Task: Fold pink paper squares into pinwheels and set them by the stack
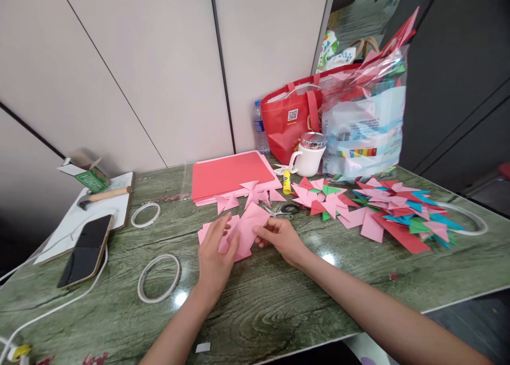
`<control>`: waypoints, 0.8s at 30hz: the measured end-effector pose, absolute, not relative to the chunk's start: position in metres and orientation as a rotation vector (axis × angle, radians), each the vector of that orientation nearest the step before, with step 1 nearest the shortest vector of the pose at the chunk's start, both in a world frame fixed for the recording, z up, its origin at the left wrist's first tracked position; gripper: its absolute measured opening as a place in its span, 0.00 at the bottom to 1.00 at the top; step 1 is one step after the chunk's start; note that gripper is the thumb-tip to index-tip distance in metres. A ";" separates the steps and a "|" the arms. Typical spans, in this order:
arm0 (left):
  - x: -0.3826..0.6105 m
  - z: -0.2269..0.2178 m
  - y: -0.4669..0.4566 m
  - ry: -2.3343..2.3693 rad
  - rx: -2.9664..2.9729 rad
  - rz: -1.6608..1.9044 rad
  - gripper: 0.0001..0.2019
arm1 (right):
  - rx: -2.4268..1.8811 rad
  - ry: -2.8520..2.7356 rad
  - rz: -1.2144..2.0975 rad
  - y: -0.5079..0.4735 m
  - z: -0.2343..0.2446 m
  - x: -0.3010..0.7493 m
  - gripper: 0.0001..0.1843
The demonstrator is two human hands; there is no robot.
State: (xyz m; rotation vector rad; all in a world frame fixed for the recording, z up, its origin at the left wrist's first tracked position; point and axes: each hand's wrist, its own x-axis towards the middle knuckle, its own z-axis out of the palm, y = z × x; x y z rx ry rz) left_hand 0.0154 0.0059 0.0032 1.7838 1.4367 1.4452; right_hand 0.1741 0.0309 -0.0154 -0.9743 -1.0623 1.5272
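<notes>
A pink folded paper piece (249,227) is held over several loose pink sheets (207,233) on the green wood-grain table (279,301). My left hand (215,253) grips its lower left side with bent fingers. My right hand (279,236) pinches its right edge. Just behind lie small pink folded shapes (247,196) and a stack of red and pink paper (233,176).
A pile of pink, red, green and blue folded shapes (378,211) spreads to the right. Scissors (285,210), a yellow glue stick (286,182), a white mug (308,155), a red bag (292,118) and a plastic bag (364,126) stand behind. Tape rings (159,277), a phone (85,251) and a clipboard (79,216) lie to the left.
</notes>
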 end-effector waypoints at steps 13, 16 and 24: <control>0.021 0.006 0.003 1.205 1.403 1.115 0.28 | -1.003 -1.298 1.305 0.028 -0.018 0.175 0.13; 0.016 0.007 0.009 1.105 1.312 1.095 0.24 | -1.004 -1.353 1.275 0.026 -0.017 0.174 0.10; 0.004 0.006 0.017 1.212 1.198 1.079 0.10 | -0.918 -1.246 1.409 0.031 -0.021 0.176 0.17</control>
